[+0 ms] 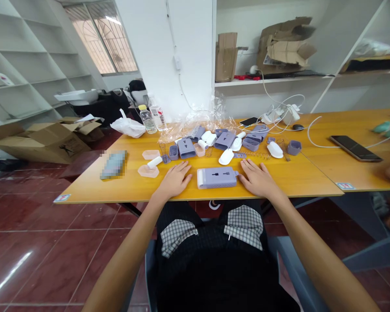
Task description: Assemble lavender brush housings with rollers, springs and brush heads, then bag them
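Nearest: left hand (173, 181) and right hand (258, 180) rest palms down on the yellow wood-grain table (94, 190), fingers loosely spread, both released and grasping nothing. Between them, near the front edge of the table, lies a lilac rectangular plastic socket housing (217, 178) with a white left end, its face up. Fingertips of both hands just beside its ends; contact cannot be confirmed.

Handling (judgement): light, stiff, smooth moulded plastic, possibly slippery; take hold by the two long sides.

Next row: pale pink plastic cups (148, 171), a white plastic cylinder (155, 162), thin steel coil springs (163, 150), open lilac plastic housing shells (225, 140) and white oval plastic caps (226, 156), scattered across the table. Pixel-blurred flat object (113, 164) at left, unidentifiable.

Farther: crumpled clear plastic bag (195, 116), clear water bottle with yellow cap (147, 119), white cable (279, 117), and black smartphone (355, 148) on the adjoining table section. Beyond: flattened cardboard box (48, 141) on the red tile floor, and torn cardboard (284, 45) on a white shelf
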### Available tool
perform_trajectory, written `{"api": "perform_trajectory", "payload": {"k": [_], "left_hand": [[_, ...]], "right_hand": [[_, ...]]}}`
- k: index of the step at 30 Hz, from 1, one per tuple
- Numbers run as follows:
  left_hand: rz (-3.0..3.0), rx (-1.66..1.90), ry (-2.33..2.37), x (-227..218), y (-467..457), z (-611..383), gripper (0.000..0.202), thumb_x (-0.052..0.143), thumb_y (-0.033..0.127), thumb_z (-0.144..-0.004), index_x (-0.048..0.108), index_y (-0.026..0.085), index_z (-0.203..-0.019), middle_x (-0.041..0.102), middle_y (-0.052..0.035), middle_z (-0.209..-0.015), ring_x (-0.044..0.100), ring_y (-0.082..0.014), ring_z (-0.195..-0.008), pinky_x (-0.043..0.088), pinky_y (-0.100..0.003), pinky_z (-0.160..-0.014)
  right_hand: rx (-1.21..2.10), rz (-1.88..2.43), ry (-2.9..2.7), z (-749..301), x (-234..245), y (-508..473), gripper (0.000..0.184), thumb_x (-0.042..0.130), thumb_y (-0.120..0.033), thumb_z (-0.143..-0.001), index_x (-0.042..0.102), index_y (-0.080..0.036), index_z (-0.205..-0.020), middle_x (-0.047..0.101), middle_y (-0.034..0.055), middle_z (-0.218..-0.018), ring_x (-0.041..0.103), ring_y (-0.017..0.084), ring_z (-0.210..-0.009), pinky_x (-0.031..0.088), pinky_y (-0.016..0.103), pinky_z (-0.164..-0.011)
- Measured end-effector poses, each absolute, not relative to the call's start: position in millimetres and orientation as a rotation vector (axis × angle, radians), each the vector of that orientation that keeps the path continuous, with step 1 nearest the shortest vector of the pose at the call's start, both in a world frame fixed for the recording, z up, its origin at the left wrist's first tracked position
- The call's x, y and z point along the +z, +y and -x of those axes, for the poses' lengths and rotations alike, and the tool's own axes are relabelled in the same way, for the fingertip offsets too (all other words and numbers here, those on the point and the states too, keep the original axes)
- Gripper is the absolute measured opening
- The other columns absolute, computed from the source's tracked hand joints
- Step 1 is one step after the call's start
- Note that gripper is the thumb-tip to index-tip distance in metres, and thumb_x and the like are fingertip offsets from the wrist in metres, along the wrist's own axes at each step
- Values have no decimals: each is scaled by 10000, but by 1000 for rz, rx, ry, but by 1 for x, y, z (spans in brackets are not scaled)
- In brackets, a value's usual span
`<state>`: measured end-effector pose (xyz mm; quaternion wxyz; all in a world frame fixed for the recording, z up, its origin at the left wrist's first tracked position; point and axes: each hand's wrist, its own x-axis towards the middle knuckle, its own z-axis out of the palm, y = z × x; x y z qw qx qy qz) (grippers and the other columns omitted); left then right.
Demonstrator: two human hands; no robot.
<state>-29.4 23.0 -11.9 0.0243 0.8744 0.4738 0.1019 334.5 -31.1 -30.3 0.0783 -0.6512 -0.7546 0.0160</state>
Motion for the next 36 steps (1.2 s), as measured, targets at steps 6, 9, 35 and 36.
{"api": "perform_trajectory", "payload": {"k": [6, 9, 35, 36], "left_hand": [[-2691, 272, 1488, -10, 23, 27, 580, 375, 402, -1112, 522, 113, -1593, 434, -171, -1719, 388, -312, -1620, 305, -526, -1340], [-2697, 280, 1482, -11, 23, 27, 576, 377, 399, -1108, 528, 117, -1588, 437, -173, -1717, 395, -316, -1617, 316, -542, -1333], [-2819, 435, 1375, -19, -6, 45, 605, 495, 292, -1094, 375, 229, -1683, 437, -86, -1730, 404, -285, -1615, 406, -532, -1314], [-2823, 438, 1368, -18, -1, 45, 583, 487, 302, -1096, 405, 215, -1668, 447, -93, -1723, 405, -291, -1615, 402, -538, -1316]], "right_hand": [[36, 1960, -2269, -335, -30, -31, 717, 261, -510, -1098, 380, -115, -1685, 335, 153, -1777, 278, 348, -1664, 235, 677, -1313], [33, 1953, -2260, -334, -30, -32, 714, 259, -504, -1100, 388, -111, -1681, 334, 155, -1776, 282, 345, -1663, 232, 678, -1313], [-199, 1720, -2171, -323, -54, -68, 803, 415, -369, -1095, 7, -233, -1773, 486, 138, -1697, 436, 378, -1587, 291, 707, -1275], [-191, 1718, -2188, -324, -51, -63, 775, 402, -365, -1098, 49, -227, -1774, 484, 137, -1700, 424, 374, -1595, 283, 699, -1282]]}}
